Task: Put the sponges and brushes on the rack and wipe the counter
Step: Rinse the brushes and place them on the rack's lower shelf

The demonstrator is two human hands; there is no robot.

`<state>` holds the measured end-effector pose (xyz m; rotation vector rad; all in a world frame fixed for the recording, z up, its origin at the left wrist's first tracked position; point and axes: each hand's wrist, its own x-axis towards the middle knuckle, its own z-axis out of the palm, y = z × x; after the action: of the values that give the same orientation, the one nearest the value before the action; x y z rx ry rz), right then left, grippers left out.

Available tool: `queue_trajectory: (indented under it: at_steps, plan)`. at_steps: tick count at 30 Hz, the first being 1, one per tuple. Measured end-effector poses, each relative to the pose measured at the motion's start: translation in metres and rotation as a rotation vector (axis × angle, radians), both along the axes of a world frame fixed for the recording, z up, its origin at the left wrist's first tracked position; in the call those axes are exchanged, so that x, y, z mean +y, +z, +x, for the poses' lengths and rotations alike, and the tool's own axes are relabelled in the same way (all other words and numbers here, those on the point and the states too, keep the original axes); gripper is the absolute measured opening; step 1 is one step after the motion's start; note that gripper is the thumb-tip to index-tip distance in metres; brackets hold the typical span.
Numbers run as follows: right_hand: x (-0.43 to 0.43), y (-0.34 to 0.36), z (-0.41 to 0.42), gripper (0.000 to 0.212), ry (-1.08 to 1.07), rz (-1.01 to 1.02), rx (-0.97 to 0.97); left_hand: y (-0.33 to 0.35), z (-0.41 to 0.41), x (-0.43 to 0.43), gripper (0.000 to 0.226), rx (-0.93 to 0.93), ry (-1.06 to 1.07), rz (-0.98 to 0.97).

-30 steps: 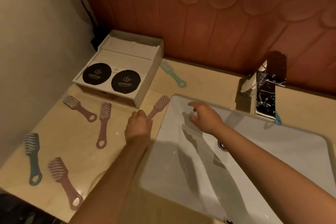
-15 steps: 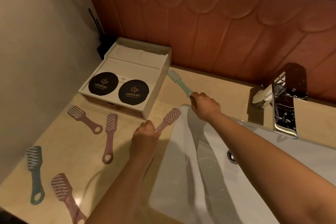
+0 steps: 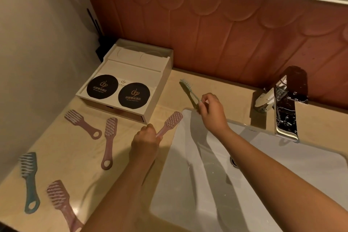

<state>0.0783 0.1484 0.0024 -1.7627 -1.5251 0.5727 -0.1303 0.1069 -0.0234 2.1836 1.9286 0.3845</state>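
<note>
My left hand [image 3: 145,140] grips the handle of a pink brush [image 3: 170,123], bristle head pointing up and right at the sink's left rim. My right hand [image 3: 212,112] pinches the handle of a teal brush [image 3: 188,89] and holds it tilted just above the counter behind the sink. Three more pink brushes [image 3: 82,123] [image 3: 109,142] [image 3: 60,203] and another teal brush [image 3: 29,179] lie flat on the beige counter [image 3: 75,156] at the left. No sponge shows.
A white tray box [image 3: 162,81] with two round black coasters [image 3: 134,95] stands at the back left against the wall. The white sink basin [image 3: 263,184] fills the lower right, with a chrome faucet [image 3: 284,111] behind it. Brown tiles back the counter.
My right hand reached from over the basin to the teal brush behind the sink, took its handle and lifted it. My left hand closed on the pink brush and raised it slightly.
</note>
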Motion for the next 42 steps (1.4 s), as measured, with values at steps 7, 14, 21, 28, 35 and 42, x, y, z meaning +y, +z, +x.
queue_trajectory:
  at_steps: [7, 14, 21, 28, 35, 42]
  plan:
    - [-0.041, 0.032, -0.003, 0.006, -0.377, 0.026, 0.772, 0.018, 0.011, 0.007, 0.031, 0.105, 0.136, -0.279]
    - [-0.098, 0.034, -0.009, 0.014, -0.587, -0.017, 1.186, 0.026, 0.011, 0.009, 0.029, 0.035, 0.161, -0.357]
    - [-0.129, 0.036, 0.000, 0.013, -0.704, -0.100, 1.443, 0.030, 0.003, 0.004, 0.023, -0.288, 0.129, -0.593]
    - [-0.145, 0.033, 0.009, 0.014, -0.755, -0.176, 1.608, 0.062, 0.019, -0.027, 0.019, -0.956, 0.252, -0.837]
    - [-0.177, 0.033, 0.023, 0.015, -0.702, -0.180, 1.640, 0.056, 0.045, -0.067, 0.021, -1.315, 0.415, -0.963]
    - [-0.215, 0.033, 0.049, 0.023, -0.518, -0.135, 1.544, 0.061, 0.076, -0.098, 0.055, -1.300, 0.349, -1.177]
